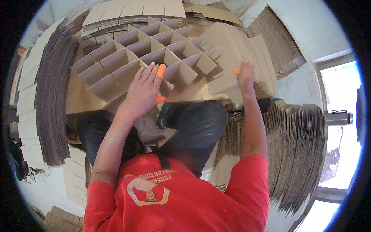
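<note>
A cardboard divider grid (143,47) of crossed strips stands on the wooden board (83,102) in front of my knees. My left hand (147,85) lies against the near edge of the grid, its fingers stretched out flat. Orange finger covers sit on its index finger and thumb. To the right, my right hand (246,77) is curled closed over the stack of cardboard strips (232,46), with orange covers showing at its fingertips. Whether a strip is pinched in it is hidden.
Tall stacks of cardboard strips stand at the left (56,92), at the back (131,11), and at the far right (276,42). Another stack (295,150) leans beside my right arm. A metal flask (338,118) is by the bright window opening.
</note>
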`<state>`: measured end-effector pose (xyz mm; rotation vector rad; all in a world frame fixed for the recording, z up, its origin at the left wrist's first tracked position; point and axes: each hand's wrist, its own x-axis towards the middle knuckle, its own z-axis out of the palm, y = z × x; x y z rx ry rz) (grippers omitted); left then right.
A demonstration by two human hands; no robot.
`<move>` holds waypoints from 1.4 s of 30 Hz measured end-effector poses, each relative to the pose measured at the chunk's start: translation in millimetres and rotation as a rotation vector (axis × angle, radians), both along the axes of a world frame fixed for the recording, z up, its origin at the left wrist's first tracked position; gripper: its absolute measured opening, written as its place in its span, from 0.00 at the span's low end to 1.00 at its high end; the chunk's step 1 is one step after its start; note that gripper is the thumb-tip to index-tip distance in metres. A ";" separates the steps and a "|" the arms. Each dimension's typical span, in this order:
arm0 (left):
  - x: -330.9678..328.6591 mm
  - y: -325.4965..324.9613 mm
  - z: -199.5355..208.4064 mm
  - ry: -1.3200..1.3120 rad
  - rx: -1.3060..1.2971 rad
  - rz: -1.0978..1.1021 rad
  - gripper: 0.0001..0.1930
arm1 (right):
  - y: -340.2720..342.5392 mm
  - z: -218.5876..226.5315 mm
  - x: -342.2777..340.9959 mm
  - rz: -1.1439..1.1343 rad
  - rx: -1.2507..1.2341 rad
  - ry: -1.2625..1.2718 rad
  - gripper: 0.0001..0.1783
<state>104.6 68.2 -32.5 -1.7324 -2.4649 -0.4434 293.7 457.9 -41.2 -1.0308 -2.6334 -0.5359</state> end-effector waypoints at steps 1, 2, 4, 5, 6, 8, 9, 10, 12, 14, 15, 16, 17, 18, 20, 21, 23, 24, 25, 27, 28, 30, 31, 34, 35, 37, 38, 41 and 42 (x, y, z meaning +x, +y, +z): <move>1.5 1.5 6.4 -0.050 0.032 -0.011 0.41 | 22.3 -7.4 9.5 0.022 -0.022 0.096 0.26; 1.2 -1.0 10.9 -0.101 0.057 -0.008 0.41 | 23.4 -7.4 5.9 0.057 -0.052 0.192 0.25; -0.9 -16.2 20.6 -0.108 0.188 0.033 0.39 | 23.1 -6.4 3.3 -0.065 -0.137 0.190 0.26; -1.9 -29.1 24.9 -0.109 0.252 0.059 0.39 | 17.0 -2.7 -1.5 -0.120 -0.182 0.188 0.26; -3.8 -39.4 27.9 -0.082 0.308 0.090 0.37 | 17.2 -0.6 1.6 -0.127 -0.164 0.231 0.26; -10.5 -66.8 27.5 -0.030 0.423 0.156 0.35 | 16.1 3.3 6.3 -0.139 -0.125 0.315 0.27; -13.9 -84.5 24.8 -0.022 0.419 0.221 0.33 | 0.4 15.0 -3.3 -0.162 -0.158 0.363 0.27; -16.7 -101.9 21.9 -0.014 0.416 0.285 0.31 | -16.1 29.4 -9.5 -0.187 -0.190 0.410 0.28; -18.3 -123.3 20.7 -0.050 0.409 0.379 0.28 | -34.0 51.1 -6.4 -0.007 -0.081 0.475 0.28; -17.3 -139.1 20.7 -0.135 0.383 0.448 0.26 | -43.6 72.3 -9.7 0.358 0.130 0.637 0.27; -18.9 -147.4 14.7 -0.160 0.422 0.420 0.25 | -73.8 105.7 -31.9 0.528 0.195 0.791 0.27; -17.8 -154.9 14.7 -0.221 0.367 0.446 0.25 | -109.8 131.3 -46.2 0.486 0.024 0.818 0.27; -15.7 -157.7 18.0 -0.285 0.322 0.467 0.25 | -141.3 152.6 -53.7 0.440 -0.140 0.835 0.28; -15.2 -156.5 19.0 -0.354 0.284 0.472 0.25 | -156.5 163.5 -60.8 0.544 -0.197 0.797 0.29; -14.0 -150.4 4.0 -0.349 0.405 0.411 0.22 | -179.2 175.6 -72.1 0.739 -0.299 0.713 0.31; -13.7 -147.1 -0.2 -0.418 0.431 0.402 0.20 | -192.6 175.7 -78.2 0.793 -0.328 0.665 0.32; -16.3 -144.1 -15.7 -0.468 0.487 0.362 0.16 | -225.5 172.1 -92.6 0.899 -0.385 0.563 0.33; -18.3 -143.3 -24.7 -0.448 0.513 0.334 0.14 | -241.1 170.1 -97.3 0.893 -0.467 0.550 0.34; -19.7 -145.0 -30.3 -0.426 0.539 0.307 0.13 | -256.3 168.4 -101.2 0.887 -0.549 0.535 0.34; -18.5 -142.4 -27.6 -0.445 0.505 0.295 0.11 | -267.3 166.5 -105.8 0.867 -0.645 0.499 0.34; -18.1 -141.6 -26.6 -0.454 0.488 0.289 0.11 | -268.6 163.5 -109.2 0.866 -0.664 0.478 0.34; -17.8 -141.4 -30.1 -0.425 0.507 0.293 0.10 | -276.1 163.4 -114.1 0.821 -0.708 0.425 0.34; -17.6 -141.2 -31.3 -0.411 0.516 0.295 0.10 | -283.0 165.7 -115.7 0.774 -0.731 0.392 0.34; -14.8 -137.8 -27.0 -0.456 0.563 0.295 0.06 | -278.6 156.6 -122.0 0.849 -0.700 0.407 0.34; -14.4 -137.5 -25.0 -0.452 0.565 0.303 0.07 | -274.1 151.8 -124.5 0.909 -0.675 0.431 0.34; -14.3 -136.9 -22.0 -0.444 0.570 0.316 0.07 | -268.9 150.7 -126.9 0.924 -0.654 0.436 0.34; -14.9 -137.7 -23.4 -0.444 0.581 0.316 0.07 | -268.6 150.4 -127.9 0.932 -0.644 0.439 0.34; -16.4 -138.2 -26.4 -0.439 0.601 0.311 0.06 | -278.7 153.7 -125.2 0.867 -0.615 0.383 0.34; -16.8 -137.9 -25.5 -0.434 0.597 0.308 0.06 | -284.6 154.7 -124.3 0.820 -0.710 0.376 0.34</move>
